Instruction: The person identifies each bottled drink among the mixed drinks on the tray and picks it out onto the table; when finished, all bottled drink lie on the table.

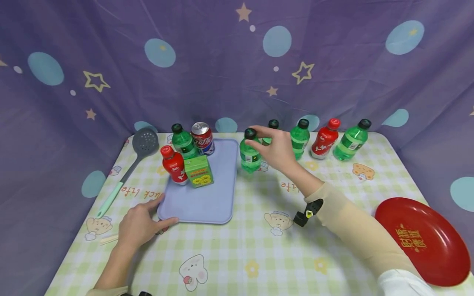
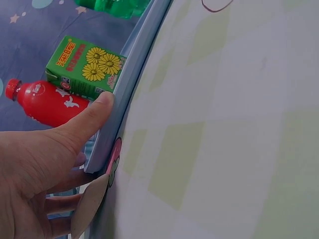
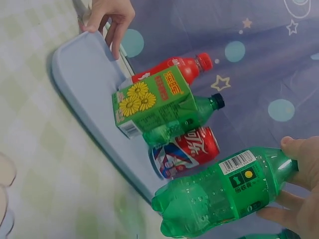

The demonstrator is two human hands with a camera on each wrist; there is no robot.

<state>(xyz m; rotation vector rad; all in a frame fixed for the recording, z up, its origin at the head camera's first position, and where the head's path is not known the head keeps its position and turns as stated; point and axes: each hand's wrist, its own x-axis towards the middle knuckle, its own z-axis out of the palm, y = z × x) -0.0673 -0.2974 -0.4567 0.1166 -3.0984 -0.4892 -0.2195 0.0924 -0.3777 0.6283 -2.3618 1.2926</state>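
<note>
Behind your workspace hangs a purple curtain (image 1: 222,94), printed with stars and blue ovals. Before it lies the table, covered by a green-and-white checked tablecloth (image 1: 292,263). The pale blue tray (image 1: 201,207) rests left of centre; the red oval plate (image 1: 438,246) lies at your far right, well apart from it. Left of the tray, a slotted skimmer (image 1: 131,169) lies with its mint handle end toward you.

Your left hand (image 1: 138,224) spans the tray's near left corner, thumb on the near rim and fingers at the left side, gripping it. Your right hand (image 1: 277,150) pinches a dark-capped green soda bottle (image 1: 251,158) at the neck, thumb and fingers parted only by its width. That bottle is roughly upright, just beyond the tray's right edge; you cannot tell whether its base touches the cloth.

Farther right stand three green bottles (image 1: 352,142) and a red bottle (image 1: 325,140), one of the green ones partly hidden behind your right hand. On the tray, toward its back left, stand another green bottle (image 1: 185,142), a second red bottle (image 1: 174,165), a red-and-blue cola can (image 1: 203,139) and, in front, a green drink carton (image 1: 199,172) printed with yellow flowers.
</note>
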